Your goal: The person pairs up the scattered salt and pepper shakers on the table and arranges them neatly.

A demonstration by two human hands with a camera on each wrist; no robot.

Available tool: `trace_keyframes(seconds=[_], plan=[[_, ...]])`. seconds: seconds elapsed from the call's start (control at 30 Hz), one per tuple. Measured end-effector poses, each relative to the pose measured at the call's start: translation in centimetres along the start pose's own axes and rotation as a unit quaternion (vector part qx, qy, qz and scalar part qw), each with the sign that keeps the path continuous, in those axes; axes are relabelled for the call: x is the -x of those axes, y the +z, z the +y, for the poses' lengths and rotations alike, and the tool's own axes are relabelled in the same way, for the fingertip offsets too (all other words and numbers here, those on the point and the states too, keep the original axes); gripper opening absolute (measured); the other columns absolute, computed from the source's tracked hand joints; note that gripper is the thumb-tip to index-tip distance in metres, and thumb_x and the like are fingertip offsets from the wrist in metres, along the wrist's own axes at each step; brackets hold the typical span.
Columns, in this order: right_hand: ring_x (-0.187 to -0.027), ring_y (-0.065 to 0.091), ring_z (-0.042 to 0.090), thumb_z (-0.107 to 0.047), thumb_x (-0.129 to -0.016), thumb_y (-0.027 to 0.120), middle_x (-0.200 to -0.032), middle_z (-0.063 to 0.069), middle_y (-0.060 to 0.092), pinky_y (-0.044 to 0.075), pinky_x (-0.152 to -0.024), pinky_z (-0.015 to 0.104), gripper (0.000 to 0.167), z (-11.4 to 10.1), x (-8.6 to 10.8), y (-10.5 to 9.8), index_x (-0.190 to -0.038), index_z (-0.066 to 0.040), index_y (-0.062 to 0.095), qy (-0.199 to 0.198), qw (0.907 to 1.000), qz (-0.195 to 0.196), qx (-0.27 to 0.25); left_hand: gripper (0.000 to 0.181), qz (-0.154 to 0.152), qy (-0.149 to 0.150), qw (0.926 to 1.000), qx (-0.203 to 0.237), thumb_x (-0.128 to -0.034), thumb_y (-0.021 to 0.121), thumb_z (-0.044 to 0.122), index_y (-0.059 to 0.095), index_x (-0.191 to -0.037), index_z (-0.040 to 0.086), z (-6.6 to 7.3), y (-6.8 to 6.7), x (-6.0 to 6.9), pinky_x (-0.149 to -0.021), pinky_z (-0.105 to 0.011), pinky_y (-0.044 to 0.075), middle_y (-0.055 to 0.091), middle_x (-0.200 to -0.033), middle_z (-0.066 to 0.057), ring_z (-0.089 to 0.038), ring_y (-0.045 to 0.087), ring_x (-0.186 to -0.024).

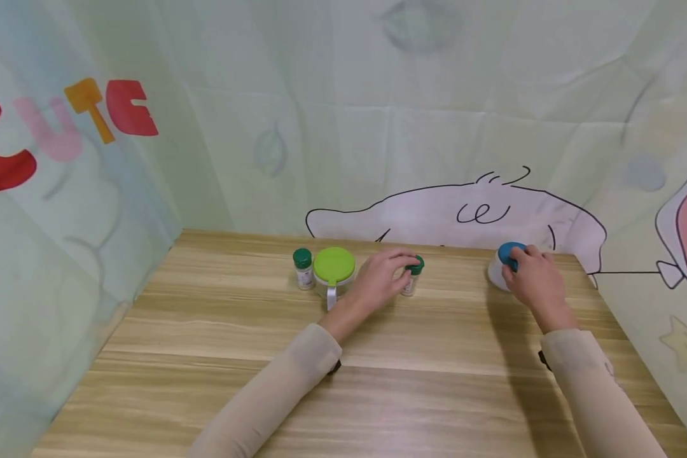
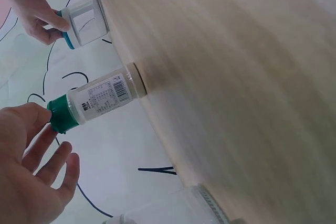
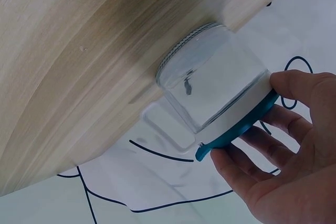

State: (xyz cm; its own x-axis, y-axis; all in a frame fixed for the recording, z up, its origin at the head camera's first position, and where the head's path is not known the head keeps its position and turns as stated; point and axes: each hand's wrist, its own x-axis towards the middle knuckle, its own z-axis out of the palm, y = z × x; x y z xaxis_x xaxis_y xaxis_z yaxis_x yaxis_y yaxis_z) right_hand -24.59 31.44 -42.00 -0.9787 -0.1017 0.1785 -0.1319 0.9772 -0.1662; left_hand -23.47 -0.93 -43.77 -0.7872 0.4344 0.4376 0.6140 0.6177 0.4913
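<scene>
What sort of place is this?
Probably a makeshift filming corner: cartoon-printed backdrop behind and beside a wood-grain table, with a blue-lidded jar and green-capped shaker.

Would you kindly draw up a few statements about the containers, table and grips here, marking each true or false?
1. The lime-lidded jar stands between two green-capped bottles. True.
2. The left grip holds the lime-lidded jar. False: it pinches the cap of the green-capped bottle nearer the blue-lidded jar.
3. The right grip holds the blue-lidded jar by its lid. True.
4. The blue-lidded jar has no handle. False: its handle shows in the right wrist view.
5. The table has a wood-grain top. True.
</scene>
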Motion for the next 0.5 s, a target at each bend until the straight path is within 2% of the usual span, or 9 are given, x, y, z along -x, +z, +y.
trace_keyframes(seconds=[0.5], plan=[[-0.114, 0.048, 0.059, -0.02, -0.104, 0.06, -0.132, 0.038, 0.052, 0.046, -0.101, 0.072, 0.044, -0.03, -0.17, -0.19, -0.136, 0.009, 0.055, 0.01, 0.9999, -0.013, 0.001, 0.02, 0.013, -0.02, 0.9997, -0.004, -0.1003, 0.073, 0.011, 0.079, -0.119, 0.013, 0.09, 0.32, -0.08, -0.109, -0.038, 0.054, 0.073, -0.132, -0.002, -0.023, 0.066, -0.125]])
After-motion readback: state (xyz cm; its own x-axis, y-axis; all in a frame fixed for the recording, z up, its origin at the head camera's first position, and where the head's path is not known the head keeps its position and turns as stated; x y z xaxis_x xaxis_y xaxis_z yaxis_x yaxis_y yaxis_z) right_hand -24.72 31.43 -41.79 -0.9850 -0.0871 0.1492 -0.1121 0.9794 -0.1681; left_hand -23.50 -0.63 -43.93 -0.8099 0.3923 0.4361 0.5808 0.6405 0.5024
